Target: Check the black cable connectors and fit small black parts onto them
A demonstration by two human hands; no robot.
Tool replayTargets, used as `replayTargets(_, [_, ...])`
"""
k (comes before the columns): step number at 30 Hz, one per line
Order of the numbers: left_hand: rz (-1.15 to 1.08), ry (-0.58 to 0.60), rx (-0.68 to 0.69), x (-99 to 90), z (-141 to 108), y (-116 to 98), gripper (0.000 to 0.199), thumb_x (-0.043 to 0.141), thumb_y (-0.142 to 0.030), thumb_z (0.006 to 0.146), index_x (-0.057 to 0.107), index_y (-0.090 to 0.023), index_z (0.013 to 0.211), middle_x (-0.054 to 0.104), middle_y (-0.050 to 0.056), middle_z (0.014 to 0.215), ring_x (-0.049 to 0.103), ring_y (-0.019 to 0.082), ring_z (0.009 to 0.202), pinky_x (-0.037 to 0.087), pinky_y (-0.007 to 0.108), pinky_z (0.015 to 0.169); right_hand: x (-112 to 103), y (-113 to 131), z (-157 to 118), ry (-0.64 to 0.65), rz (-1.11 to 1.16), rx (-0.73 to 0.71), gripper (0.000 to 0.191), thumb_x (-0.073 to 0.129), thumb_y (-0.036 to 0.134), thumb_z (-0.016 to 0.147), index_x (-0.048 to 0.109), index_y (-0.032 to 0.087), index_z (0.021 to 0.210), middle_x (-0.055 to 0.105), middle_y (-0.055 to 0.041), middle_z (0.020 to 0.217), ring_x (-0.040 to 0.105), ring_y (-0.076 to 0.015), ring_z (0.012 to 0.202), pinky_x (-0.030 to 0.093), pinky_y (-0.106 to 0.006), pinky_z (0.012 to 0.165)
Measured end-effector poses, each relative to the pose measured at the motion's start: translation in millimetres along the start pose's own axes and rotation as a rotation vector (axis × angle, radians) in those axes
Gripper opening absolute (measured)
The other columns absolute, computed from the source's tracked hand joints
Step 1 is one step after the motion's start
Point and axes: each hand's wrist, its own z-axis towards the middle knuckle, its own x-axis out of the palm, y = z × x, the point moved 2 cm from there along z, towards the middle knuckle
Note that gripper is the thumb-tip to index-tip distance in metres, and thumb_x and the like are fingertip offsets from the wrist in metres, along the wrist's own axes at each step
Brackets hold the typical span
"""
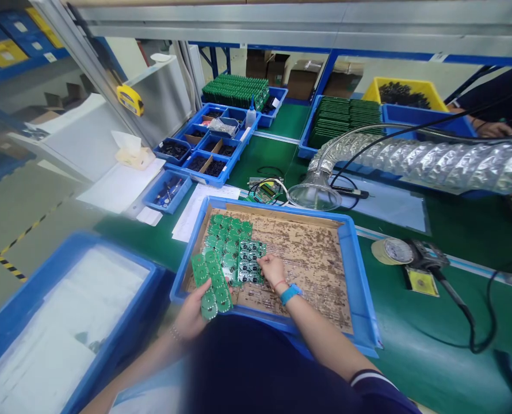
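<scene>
My left hand (pixel 191 317) grips a strip of green circuit boards (pixel 209 286) with round sections, holding it tilted above the near edge of a blue tray (pixel 277 205). The tray is lined with speckled brown cardboard (pixel 301 264). More green boards (pixel 228 244) lie in a loose overlapping layer on the liner. My right hand (pixel 273 270), with a blue wristband, has its fingertips on a board panel with dark components (pixel 251 263). Whether those fingers hold the panel is hidden.
A silver flexible fume duct (pixel 424 164) crosses the bench behind the tray. A tape roll (pixel 392 251), a soldering iron (pixel 437 267) and blue bins of boards (pixel 346 123) stand nearby. A co-worker's hand (pixel 493 129) shows far right. A large blue bin (pixel 61 322) sits at my left.
</scene>
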Motion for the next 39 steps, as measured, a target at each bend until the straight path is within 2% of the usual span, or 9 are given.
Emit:
replayTargets(8, [0.005, -0.006, -0.02, 4.3, 0, 0, 0.034, 0.05, -0.028, 0.08, 0.054, -0.009, 0.107, 0.064, 0.013, 0.098, 0.06, 0.025, 0.091, 0.049, 0.039, 0.079, 3, -4, 5, -0.006, -0.091, -0.043, 0.023, 0.046, 0.031, 0.084, 0.055, 0.011, 0.079, 0.056, 0.0028, 0.064, 0.05, -0.0052, 0.049, 0.044, -0.019, 0.046])
replayTargets(11, [0.02, 0.002, -0.016, 5.0, 0, 0, 0.034, 0.05, -0.028, 0.08, 0.053, -0.009, 0.108, 0.064, 0.013, 0.097, 0.06, 0.025, 0.09, 0.049, 0.04, 0.079, 1, -1, 4, -0.04, -0.14, -0.133, 0.022, 0.048, 0.029, 0.083, 0.056, 0.011, 0.073, 0.055, 0.0033, 0.059, 0.05, -0.0058, 0.046, 0.043, -0.02, 0.046])
replayTargets(14, [0.008, -0.014, -0.008, 4.2, -1, -1, 0.034, 0.05, -0.027, 0.08, 0.053, -0.01, 0.109, 0.064, 0.013, 0.097, 0.061, 0.025, 0.09, 0.049, 0.039, 0.079, -5, 5, -3, -0.097, -0.201, -0.302, 0.016, 0.05, 0.024, 0.078, 0.06, 0.013, 0.071, 0.058, 0.0004, 0.058, 0.054, -0.0113, 0.053, 0.045, -0.025, 0.053])
replayTargets(16, [-0.005, -0.012, -0.009, 4.0, -1, -1, 0.034, 0.05, -0.027, 0.08, 0.052, -0.01, 0.109, 0.064, 0.013, 0.098, 0.061, 0.024, 0.09, 0.049, 0.039, 0.079, -10, 10, -11, -0.119, -0.247, -0.451, 0.014, 0.051, 0.021, 0.074, 0.063, 0.015, 0.08, 0.063, -0.0044, 0.075, 0.058, -0.0163, 0.07, 0.046, -0.029, 0.066])
replayTargets(19, [-0.011, -0.003, -0.009, 4.3, -1, -2, 0.035, 0.05, -0.027, 0.079, 0.052, -0.01, 0.109, 0.064, 0.013, 0.098, 0.06, 0.025, 0.09, 0.049, 0.038, 0.078, -15, 12, -23, -0.118, -0.328, -0.639, 0.024, 0.049, 0.02, 0.076, 0.062, 0.02, 0.096, 0.057, -0.0072, 0.109, 0.049, -0.0209, 0.099, 0.039, -0.035, 0.086])
replayTargets(22, [-0.007, -0.003, 0.001, 4.5, -2, -3, 0.034, 0.05, -0.027, 0.08, 0.053, -0.01, 0.109, 0.064, 0.013, 0.097, 0.06, 0.025, 0.09, 0.049, 0.039, 0.078, -17, 10, -30, -0.116, -0.408, -0.729, 0.029, 0.045, 0.022, 0.08, 0.058, 0.022, 0.106, 0.051, -0.0048, 0.12, 0.043, -0.0222, 0.106, 0.034, -0.038, 0.091])
replayTargets(27, [-0.002, -0.01, -0.002, 5.1, -1, -2, 0.033, 0.05, -0.027, 0.08, 0.053, -0.01, 0.108, 0.064, 0.013, 0.099, 0.06, 0.025, 0.091, 0.049, 0.039, 0.079, -16, 6, -31, -0.139, -0.504, -0.77, 0.031, 0.042, 0.024, 0.083, 0.055, 0.022, 0.111, 0.053, -0.0041, 0.119, 0.043, -0.0215, 0.104, 0.033, -0.038, 0.091])
replayTargets(39, [0.0, -0.02, -0.004, 5.6, -2, -2, 0.032, 0.051, -0.026, 0.079, 0.054, -0.01, 0.107, 0.063, 0.012, 0.101, 0.061, 0.025, 0.089, 0.049, 0.039, 0.079, -16, 12, -33, -0.166, -0.595, -0.756, 0.031, 0.044, 0.024, 0.081, 0.055, 0.021, 0.11, 0.053, -0.0059, 0.117, 0.044, -0.0226, 0.103, 0.036, -0.037, 0.087])
